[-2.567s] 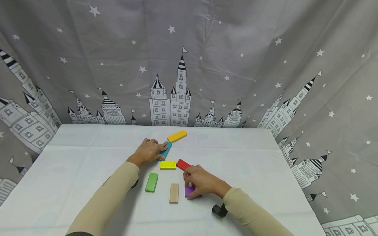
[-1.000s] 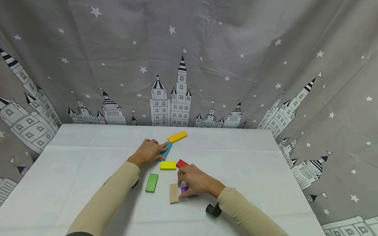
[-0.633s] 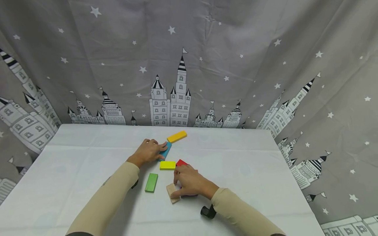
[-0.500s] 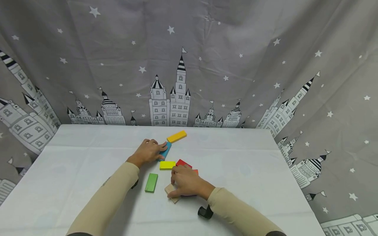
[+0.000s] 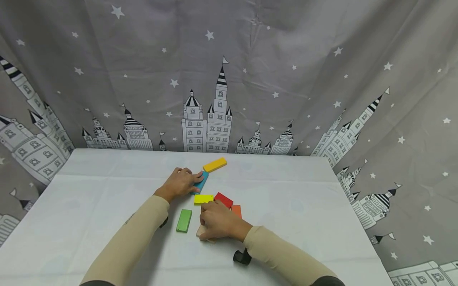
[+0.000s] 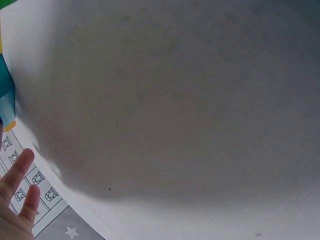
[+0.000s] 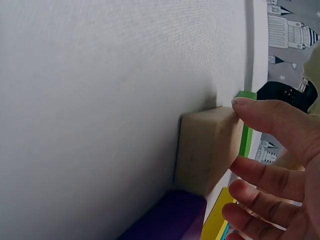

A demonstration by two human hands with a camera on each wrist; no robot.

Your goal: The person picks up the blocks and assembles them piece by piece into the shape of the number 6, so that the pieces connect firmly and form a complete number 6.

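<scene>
My left hand (image 5: 179, 184) pinches the blue block (image 5: 202, 180), thumb and finger at its two ends. In the left wrist view, the blue block (image 6: 7, 92) shows only at the left edge. A plain wooden block (image 5: 200, 230) lies slanted under my right hand (image 5: 220, 220), largely covered by it. Seen from the right wrist, thumb and index finger grip opposite ends of this wooden block (image 7: 202, 150). Touching its near end is a purple block (image 7: 167, 220), which the hand hides in the head view. The yellow block (image 5: 203, 199) lies just beyond my right fingers.
A green block (image 5: 184, 221) lies left of the right hand. Red (image 5: 224, 200) and orange (image 5: 236, 211) blocks sit beyond it to the right. An amber block (image 5: 215, 165) touches the blue block's far end. White cloth (image 5: 293, 198) covers the table; a castle-print curtain (image 5: 272, 71) hangs behind.
My right hand has slid left from the purple block onto the wooden block, which has turned aslant and shifted left. The purple block moved left too. Orange and red blocks are uncovered. Left hand unchanged.
</scene>
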